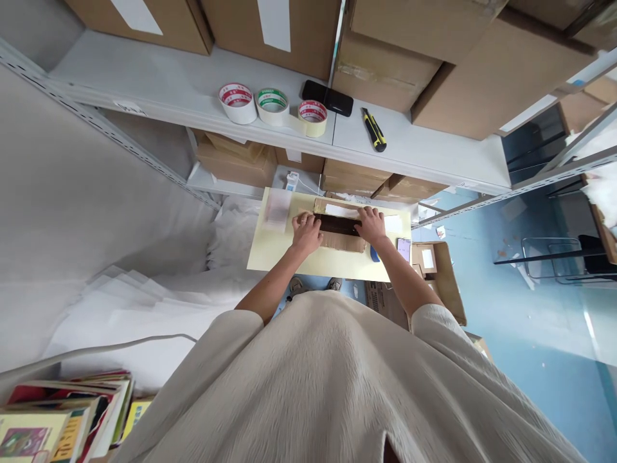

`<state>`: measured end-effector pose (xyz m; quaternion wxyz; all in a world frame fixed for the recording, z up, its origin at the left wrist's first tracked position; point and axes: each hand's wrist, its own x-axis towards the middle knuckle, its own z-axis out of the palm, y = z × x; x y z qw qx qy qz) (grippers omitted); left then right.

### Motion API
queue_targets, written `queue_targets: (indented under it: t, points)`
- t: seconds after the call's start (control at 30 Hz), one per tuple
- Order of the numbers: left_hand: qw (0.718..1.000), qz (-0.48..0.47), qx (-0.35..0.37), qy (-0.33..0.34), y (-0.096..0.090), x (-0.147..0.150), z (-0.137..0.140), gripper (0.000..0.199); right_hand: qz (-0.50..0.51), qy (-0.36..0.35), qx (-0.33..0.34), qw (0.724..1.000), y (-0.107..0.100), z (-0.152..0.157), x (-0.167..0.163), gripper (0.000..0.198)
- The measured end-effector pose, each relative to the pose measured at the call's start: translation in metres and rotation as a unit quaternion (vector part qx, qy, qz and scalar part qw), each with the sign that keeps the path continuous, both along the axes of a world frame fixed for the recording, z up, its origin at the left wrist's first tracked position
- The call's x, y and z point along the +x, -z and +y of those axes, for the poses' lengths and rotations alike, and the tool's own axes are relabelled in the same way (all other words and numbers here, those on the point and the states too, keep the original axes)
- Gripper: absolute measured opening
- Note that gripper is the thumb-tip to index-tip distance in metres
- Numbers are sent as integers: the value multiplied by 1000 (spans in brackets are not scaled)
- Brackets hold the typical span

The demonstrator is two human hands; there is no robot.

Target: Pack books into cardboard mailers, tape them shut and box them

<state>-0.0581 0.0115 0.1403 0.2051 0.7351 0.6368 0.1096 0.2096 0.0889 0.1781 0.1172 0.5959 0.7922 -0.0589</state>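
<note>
A long dark brown or black object lies across a piece of brown cardboard. At its left end my left hand grips it with curled fingers. The fingers of my right hand are bent around its right end. Both thumbs are near the object's front edge; its underside is hidden. Under the cardboard is a pale yellow tabletop. A small blue item sits close to my right wrist, partly covered by it, and a phone with a lit screen lies farther right.
Above the table runs a grey shelf with tape rolls, a black case, a yellow-black utility knife and cardboard boxes. White sheets are piled left. An open carton stands right of the table.
</note>
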Motion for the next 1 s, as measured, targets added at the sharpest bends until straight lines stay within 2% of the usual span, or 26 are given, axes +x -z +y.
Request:
queue_targets:
  t: [0.07, 0.27, 0.4, 0.47, 0.57, 0.67, 0.73, 0.87, 1.0]
  points:
    - [1000, 1, -6, -3, 3, 0, 1, 47, -6, -19, -2, 1000, 1, 12, -7, 68]
    - [1000, -10, -8, -4, 13, -2, -3, 29, -35, -51, -45, 997, -7, 33, -9, 47]
    - [1000, -13, -1, -3, 14, -2, -5, 27, -24, -45, -45, 998, -16, 44, -6, 48]
    - [1000, -15, -6, -2, 14, -2, -5, 28, -5, -14, -27, 1000, -18, 51, -6, 49]
    - [1000, -21, -14, -3, 12, -3, -5, 28, 18, 43, 39, 998, -17, 61, -7, 49]
    - [1000, -26, -18, -2, 10, -4, -6, 27, 23, 72, 82, 994, -11, 66, -8, 52]
    - [999, -29, -19, -2, 8, -4, -7, 27, 34, 68, 64, 995, -6, 66, -8, 57]
    - [999, -40, -15, -1, 2, -6, -7, 29, 51, 17, -13, 998, 2, 57, 0, 70]
    - [997, -73, 8, -20, -5, -14, 0, 39, 86, -24, -104, 991, 7, 47, 18, 97]
